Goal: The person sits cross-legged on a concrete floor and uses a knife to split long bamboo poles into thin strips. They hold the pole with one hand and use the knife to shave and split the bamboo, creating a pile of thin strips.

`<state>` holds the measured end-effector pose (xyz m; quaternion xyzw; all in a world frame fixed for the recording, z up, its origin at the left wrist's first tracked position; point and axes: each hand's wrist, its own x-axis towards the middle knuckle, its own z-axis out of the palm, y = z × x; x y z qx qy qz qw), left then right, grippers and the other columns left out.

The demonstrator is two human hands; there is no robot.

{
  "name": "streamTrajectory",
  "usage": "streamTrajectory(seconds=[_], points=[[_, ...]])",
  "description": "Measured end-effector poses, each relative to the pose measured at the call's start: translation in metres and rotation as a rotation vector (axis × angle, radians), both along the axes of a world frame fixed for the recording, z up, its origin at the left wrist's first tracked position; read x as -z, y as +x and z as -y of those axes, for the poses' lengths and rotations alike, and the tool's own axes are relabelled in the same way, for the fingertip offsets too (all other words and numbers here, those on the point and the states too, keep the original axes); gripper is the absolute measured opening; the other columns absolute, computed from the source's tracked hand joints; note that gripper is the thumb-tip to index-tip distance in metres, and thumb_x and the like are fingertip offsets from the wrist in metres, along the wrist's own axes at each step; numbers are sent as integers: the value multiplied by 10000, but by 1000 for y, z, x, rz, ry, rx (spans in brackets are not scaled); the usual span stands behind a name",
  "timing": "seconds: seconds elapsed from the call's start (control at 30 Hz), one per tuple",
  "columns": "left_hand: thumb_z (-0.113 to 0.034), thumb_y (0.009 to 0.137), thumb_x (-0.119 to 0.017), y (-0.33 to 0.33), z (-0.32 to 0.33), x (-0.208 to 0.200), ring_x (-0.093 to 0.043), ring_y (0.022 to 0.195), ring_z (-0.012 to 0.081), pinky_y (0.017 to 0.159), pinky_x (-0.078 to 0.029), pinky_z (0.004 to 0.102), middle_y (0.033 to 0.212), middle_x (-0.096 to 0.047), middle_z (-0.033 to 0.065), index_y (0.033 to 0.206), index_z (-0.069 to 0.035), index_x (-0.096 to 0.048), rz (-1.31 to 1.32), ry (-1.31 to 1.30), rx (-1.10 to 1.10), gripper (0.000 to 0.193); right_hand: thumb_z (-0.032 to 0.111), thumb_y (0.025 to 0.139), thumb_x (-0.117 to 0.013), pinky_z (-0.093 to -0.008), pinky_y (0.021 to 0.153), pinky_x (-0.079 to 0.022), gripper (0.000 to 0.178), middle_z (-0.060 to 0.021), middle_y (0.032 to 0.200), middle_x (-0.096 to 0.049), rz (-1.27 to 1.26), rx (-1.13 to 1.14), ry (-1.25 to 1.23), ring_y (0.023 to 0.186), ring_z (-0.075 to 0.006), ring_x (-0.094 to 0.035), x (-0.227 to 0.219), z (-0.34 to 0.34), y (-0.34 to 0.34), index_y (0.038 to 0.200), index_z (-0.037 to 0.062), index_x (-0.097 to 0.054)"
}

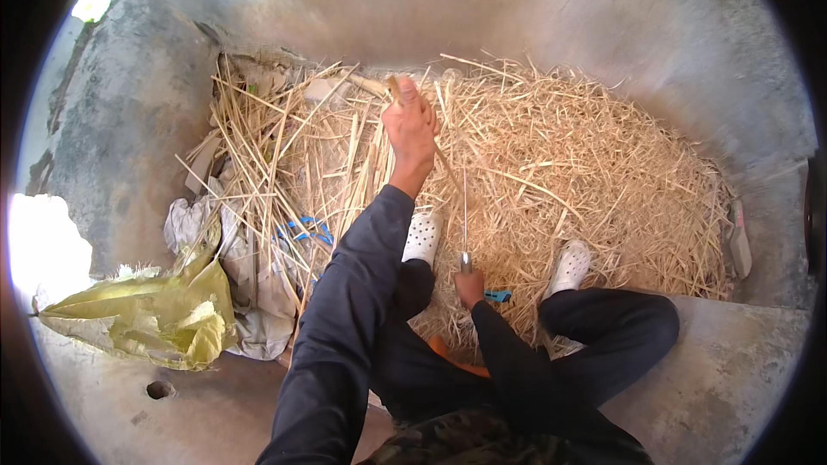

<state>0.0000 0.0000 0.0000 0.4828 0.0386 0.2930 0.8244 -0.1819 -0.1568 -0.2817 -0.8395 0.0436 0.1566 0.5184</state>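
Left grip (410,127), upper centre, wrapped round stick (394,89); right grip (470,288), lower centre, clenched on thin-bladed tool (466,262); straw (603,164) centre-right.

No readable text, labels, brands, numbers or signs in view, nothing legible on sack (142,319), wall (448,9), shoes (422,237), blade (466,222) or straw (620,181) at this size.

Outstretched left hand (411,125), nearer right hand (469,288)

Beyond the left clog (422,239), the left hand grips with fingers curled, the left arm (345,293) extended past the clog's left side. The right hand, also clenched, sits on the clog's near right side.
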Motion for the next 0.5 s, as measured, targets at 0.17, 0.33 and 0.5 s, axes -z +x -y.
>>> streamTrajectory(seconds=[0.17,0.33,0.5], points=[[-482,943,-499,23,-12,-12,-288,385,64,345,-242,230,484,-301,-52,603,-151,-331,12,-91,-93,503,142,740,-581,-409,474,-446,144,-47,510,-523,-581,54,376,450,-216,-537,-41,19,52,632,69,-518],[-502,929,-514,4,-2,-1,-275,381,60,351,-226,235,487,-292,-52,600,-156,-327,-35,-48,-29,512,93,751,-564,-337,415,-386,172,-4,487,-420,-1037,176,1145,390,-153,-424,-104,28,33,616,103,-458],[-508,924,-519,-3,-9,-4,-276,388,62,362,-229,240,483,-296,-46,596,-155,-325,-34,-14,-60,520,116,729,-602,-379,483,-442,147,-91,558,-533,-78,-143,429,451,-202,-527,-158,-9,14,664,3,-534]])
